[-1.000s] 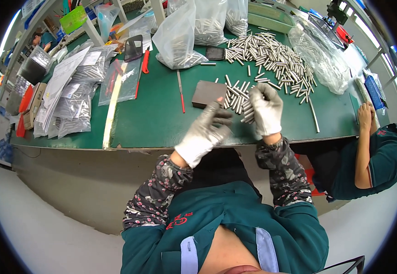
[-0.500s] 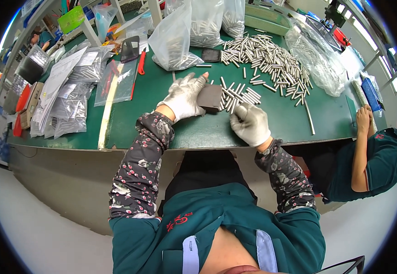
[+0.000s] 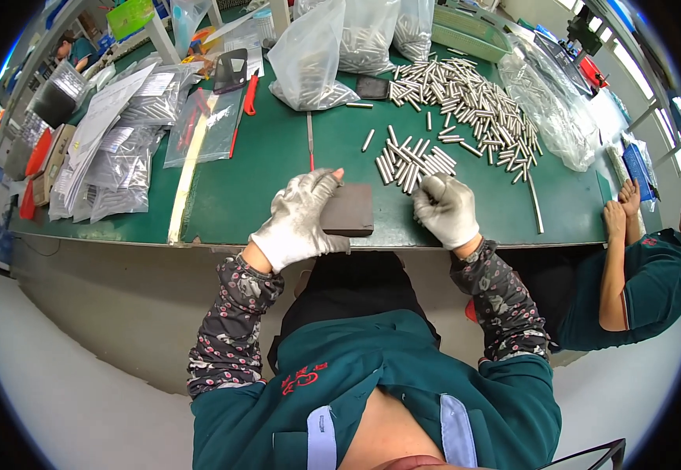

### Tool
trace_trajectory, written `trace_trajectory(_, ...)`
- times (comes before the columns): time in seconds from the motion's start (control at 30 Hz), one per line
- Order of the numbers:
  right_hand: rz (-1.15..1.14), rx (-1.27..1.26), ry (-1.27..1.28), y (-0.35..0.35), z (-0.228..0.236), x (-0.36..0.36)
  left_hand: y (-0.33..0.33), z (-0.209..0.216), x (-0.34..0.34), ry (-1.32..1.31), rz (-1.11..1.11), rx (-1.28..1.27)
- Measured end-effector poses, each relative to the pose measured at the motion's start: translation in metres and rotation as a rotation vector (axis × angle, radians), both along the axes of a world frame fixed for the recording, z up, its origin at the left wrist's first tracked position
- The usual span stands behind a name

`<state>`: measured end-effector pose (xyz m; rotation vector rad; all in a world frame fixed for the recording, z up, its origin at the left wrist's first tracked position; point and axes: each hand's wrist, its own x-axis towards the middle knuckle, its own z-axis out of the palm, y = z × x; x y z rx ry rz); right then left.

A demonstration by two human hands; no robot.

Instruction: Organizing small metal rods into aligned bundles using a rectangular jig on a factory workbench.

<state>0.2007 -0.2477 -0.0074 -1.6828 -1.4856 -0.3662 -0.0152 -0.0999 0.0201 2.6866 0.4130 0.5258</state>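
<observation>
My left hand (image 3: 297, 215), in a pale work glove with one bare fingertip, grips the left side of a flat dark grey-brown block (image 3: 350, 209) near the table's front edge. Thumb and fingers span its near and far sides. To the right of the block, my gloved right hand (image 3: 446, 210) is closed with curled fingers; whatever may be inside them is hidden. Just beyond that hand lies a small group of short silver metal pins (image 3: 411, 163). A much larger heap of the same pins (image 3: 473, 102) spreads farther back.
Clear bags of pins (image 3: 305, 59) stand at the back. A dark pad (image 3: 372, 87) lies by the heap, and a thin red-handled tool (image 3: 310, 141) beyond my left hand. Packed plastic bags (image 3: 125, 176) fill the left. A co-worker's hands (image 3: 621, 207) rest at the right edge.
My left hand and the block have come toward me and slightly left, away from the small group of pins. My right hand has shifted slightly right, still closed.
</observation>
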Motion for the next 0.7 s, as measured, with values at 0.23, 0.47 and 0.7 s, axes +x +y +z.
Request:
trace_trajectory(0.23, 0.18, 0.103, 0.16, 0.032, 0.046, -0.038, 0.002, -0.018, -0.007, -0.042, 0.088, 0.007)
trace_trajectory(0.47, 0.353, -0.081, -0.272, 0.077, 0.029, -0.075, 0.004, -0.029, 0.0, -0.158, 0.12, -0.028)
trace_trajectory(0.7, 0.41, -0.125, -0.285, 0.081, 0.031, -0.071, 0.003, -0.021, -0.002, 0.009, 0.2, -0.037)
